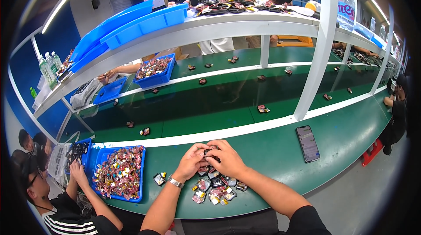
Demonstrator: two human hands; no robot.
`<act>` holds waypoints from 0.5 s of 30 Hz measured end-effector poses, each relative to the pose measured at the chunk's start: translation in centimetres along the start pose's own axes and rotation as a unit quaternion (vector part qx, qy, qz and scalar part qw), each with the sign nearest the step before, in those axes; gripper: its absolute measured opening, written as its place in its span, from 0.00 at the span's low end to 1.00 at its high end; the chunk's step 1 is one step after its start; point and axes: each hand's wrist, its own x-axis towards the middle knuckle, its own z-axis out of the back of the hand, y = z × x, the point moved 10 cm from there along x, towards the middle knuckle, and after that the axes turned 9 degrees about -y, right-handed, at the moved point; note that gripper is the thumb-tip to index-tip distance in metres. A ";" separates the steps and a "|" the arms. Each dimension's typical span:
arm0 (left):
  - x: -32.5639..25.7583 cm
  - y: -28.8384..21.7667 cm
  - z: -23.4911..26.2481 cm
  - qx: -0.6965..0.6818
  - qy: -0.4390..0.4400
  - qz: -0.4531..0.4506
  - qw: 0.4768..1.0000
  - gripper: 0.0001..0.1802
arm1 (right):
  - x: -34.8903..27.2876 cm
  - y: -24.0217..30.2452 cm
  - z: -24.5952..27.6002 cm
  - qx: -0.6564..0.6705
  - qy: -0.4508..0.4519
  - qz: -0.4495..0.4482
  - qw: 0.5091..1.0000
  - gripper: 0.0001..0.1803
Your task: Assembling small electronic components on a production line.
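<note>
My left hand (190, 162) and my right hand (228, 160) meet over the green bench, fingers closed round a small black part (208, 151). Most of that part is hidden by my fingers, so its exact kind cannot be made out. Just below my hands lies a loose pile of small electronic assemblies (215, 194), with black housings, red circuit boards and white and yellow pieces. Beside my left forearm, one similar assembly (159, 179) lies by itself. A watch with a metal band (176, 182) is on my left wrist.
At left, a blue tray (143, 165) brims with red circuit parts; a co-worker's hand (79, 172) reaches into another tray of black parts. A phone (308, 143) lies at right. Ahead, a green conveyor (210, 103) carries scattered assemblies below a white frame post (320, 55).
</note>
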 end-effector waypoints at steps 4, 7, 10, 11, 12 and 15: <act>0.0 -0.1 0.0 -0.001 0.001 -0.007 1.000 0.14 | 0.0 0.4 0.3 -0.010 -0.028 0.008 1.000 0.07; 0.1 0.0 0.1 -0.004 0.005 -0.007 1.000 0.14 | -0.1 0.1 0.6 -0.011 -0.046 -0.008 0.999 0.08; 0.1 0.0 0.2 -0.001 0.002 -0.011 1.000 0.13 | -0.2 -0.2 0.4 -0.006 -0.039 -0.017 0.999 0.08; 0.1 -0.1 0.3 0.001 -0.001 -0.015 1.000 0.13 | -0.2 -0.1 0.3 -0.006 -0.040 -0.015 0.999 0.08; 0.1 -0.1 0.3 0.002 -0.001 -0.015 1.000 0.13 | -0.2 0.0 0.3 -0.005 -0.041 -0.013 0.999 0.08; 0.0 -0.4 0.0 -0.003 0.004 -0.021 1.000 0.12 | -0.3 -0.6 0.5 0.035 -0.031 -0.055 0.997 0.08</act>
